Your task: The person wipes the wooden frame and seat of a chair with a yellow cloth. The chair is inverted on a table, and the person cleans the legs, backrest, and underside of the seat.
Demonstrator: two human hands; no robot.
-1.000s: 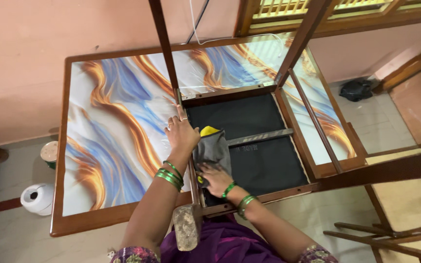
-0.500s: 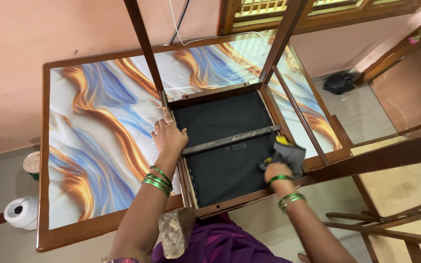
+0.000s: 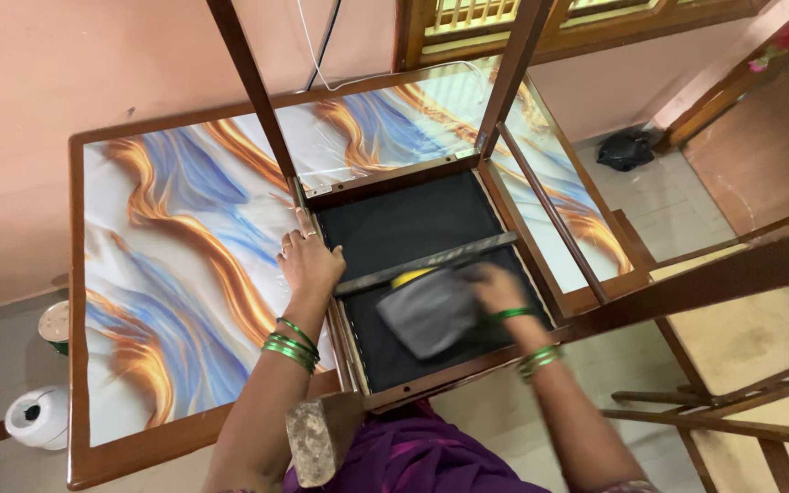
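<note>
A wooden chair (image 3: 394,178) lies upside down on a table, its black seat underside (image 3: 413,219) facing up with a grey crossbar (image 3: 431,263) over it. My left hand (image 3: 308,260) rests on the chair frame's left edge, fingers pressed down on the wood. My right hand (image 3: 497,288) grips a grey cloth (image 3: 428,312) with a yellow part at its top, pressed flat on the black underside below the crossbar. Green bangles sit on both wrists.
The table (image 3: 184,237) has a glossy swirl top in orange, blue and white with a brown wooden rim. Chair legs (image 3: 253,87) rise toward the camera. Another wooden chair (image 3: 741,338) stands at the right. A white container (image 3: 36,417) and a black bag (image 3: 625,149) sit on the floor.
My right hand swept the cloth from the seat's left edge to its right side, then back to the middle. My left hand stayed on the frame.
</note>
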